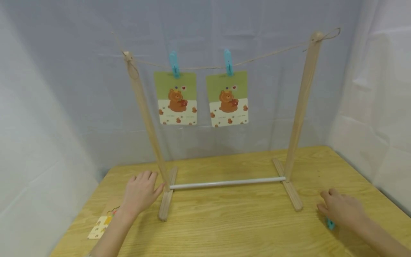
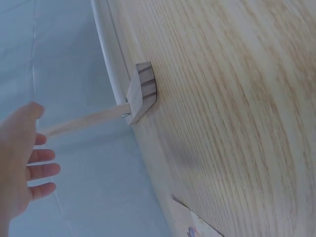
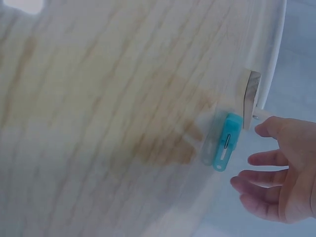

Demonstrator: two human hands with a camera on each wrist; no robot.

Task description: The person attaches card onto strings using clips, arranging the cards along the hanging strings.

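Two bear-print cards, one on the left and one on the right, hang from a string. A blue clothespin clips the left card and another clothespin the right one. My left hand hovers beside the rack's left foot, fingers loosely extended, holding nothing. Partly hidden under that forearm, a patterned card lies on the table. Over at the right, my right hand is above a loose blue clothespin; the right wrist view shows its relaxed fingers apart from the pin.
A wooden rack with a left post, a right post and a white crossbar stands on the wooden table. Its feet jut toward me. Pale cloth surrounds the table at the back and sides.
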